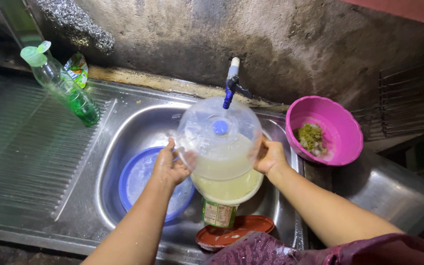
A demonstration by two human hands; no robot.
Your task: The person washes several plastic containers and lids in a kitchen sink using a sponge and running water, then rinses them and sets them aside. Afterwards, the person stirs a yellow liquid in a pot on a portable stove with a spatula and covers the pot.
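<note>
Both my hands hold a clear round plastic container over the steel sink, tilted so its base faces me, with cloudy yellowish water inside. My left hand grips its left side and my right hand its right side. A blue tap sticks out from the wall just above it. Below the container stand a labelled cup and a reddish-brown lid. A blue bowl lies in the sink under my left wrist.
A dish soap bottle with green liquid stands on the ribbed drainboard at left. A pink bowl holding green scraps sits to the right of the sink. A metal pot is at the far right.
</note>
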